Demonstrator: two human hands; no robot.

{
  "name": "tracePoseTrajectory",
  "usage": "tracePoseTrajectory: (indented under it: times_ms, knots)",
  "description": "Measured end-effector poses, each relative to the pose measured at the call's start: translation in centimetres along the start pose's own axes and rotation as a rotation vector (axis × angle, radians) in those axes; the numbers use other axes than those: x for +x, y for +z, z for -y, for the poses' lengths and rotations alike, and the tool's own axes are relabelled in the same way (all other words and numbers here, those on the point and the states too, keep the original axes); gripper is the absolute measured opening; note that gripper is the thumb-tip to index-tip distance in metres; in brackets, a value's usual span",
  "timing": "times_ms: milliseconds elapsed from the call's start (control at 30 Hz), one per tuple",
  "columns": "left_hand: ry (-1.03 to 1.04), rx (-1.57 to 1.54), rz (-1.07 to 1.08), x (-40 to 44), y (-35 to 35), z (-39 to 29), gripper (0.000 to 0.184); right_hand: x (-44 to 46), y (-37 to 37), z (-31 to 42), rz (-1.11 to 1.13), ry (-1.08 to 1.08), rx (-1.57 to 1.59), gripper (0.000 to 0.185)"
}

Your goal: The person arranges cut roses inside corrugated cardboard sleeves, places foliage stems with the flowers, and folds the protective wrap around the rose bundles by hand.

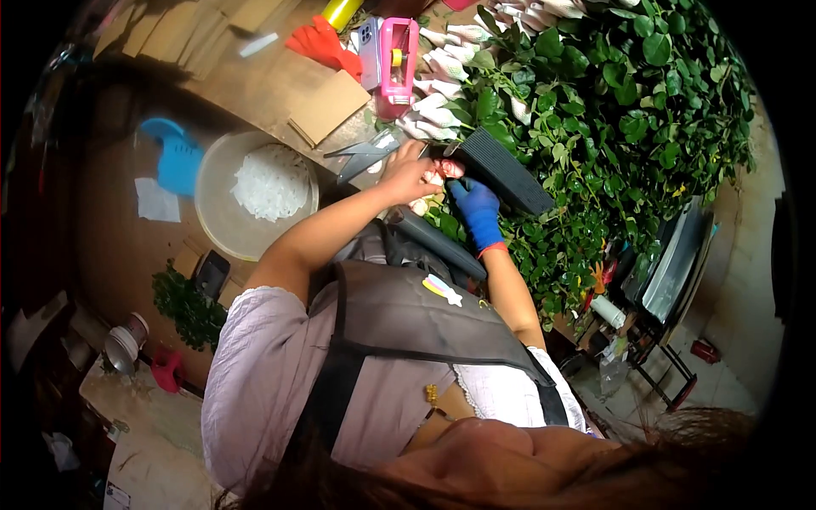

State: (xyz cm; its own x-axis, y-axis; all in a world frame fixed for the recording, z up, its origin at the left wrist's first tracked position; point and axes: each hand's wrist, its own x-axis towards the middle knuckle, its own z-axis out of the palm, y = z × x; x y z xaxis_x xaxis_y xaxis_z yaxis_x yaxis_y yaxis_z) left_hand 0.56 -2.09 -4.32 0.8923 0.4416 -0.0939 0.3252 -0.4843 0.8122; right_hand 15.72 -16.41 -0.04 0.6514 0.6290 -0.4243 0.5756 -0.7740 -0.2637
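Okay, so that big leafy pile [629, 93] has the black ridged block [506, 170] right up against it. Your gloved right hand [476, 204] is curled by the blooms [454, 167], can't tell how tight; your bare left hand [407, 177] is pinching them. They're between your hands, probably light, soft, bruise-prone: hold below the petals, gently.

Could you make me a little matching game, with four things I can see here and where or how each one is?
1. right hand
2. left hand
3. round tub
4. phone

A. beside the pink frame
B. in a blue glove
C. has white material in it
D. bare, without a glove

Pairs: 1-B, 2-D, 3-C, 4-A
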Motion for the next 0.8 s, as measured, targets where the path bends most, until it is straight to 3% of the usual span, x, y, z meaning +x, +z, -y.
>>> tracePoseTrajectory:
  times_ms: [200,300,400,433,533,567,667,800]
  knots:
    - [-0.021,-0.085,0.01,0.6,-0.1,0.1,0.068,0.1,0.1,-0.4,0.039,0.004,0.044,0.048]
    - [0.031,0.051,-0.068,1.1,1.9,1.4,0.065,0.3,0.5,-0.8,0.047,-0.03,0.032,0.044]
    - [-0.161,0.001,0.002,2.1,0.1,-1.1,0.062,-0.6,0.0,0.1,-0.06,-0.105,0.022,0.041]
    - [-0.087,-0.011,-0.123,2.1,0.8,-0.9,0.058,-0.6,0.2,-0.2,-0.068,-0.161,0.031,0.039]
    - [-0.013,0.016,-0.142,2.0,1.1,-0.4,0.054,-0.8,-1.5,0.3,-0.041,-0.353,-0.239,0.036]
    - [0.01,0.037,-0.157,1.9,1.0,-0.3,0.055,-1.2,-3.0,0.8,0.081,-0.3,-0.335,0.035]
    - [-0.051,0.058,-0.082,1.8,0.5,-0.9,0.05,-3.8,-7.6,3.5,-0.079,-0.161,-0.154,0.034]
    - [-0.071,0.076,-0.037,1.9,0.0,-1.3,0.05,-1.1,-4.2,2.8,0.08,-0.168,-0.319,0.038]
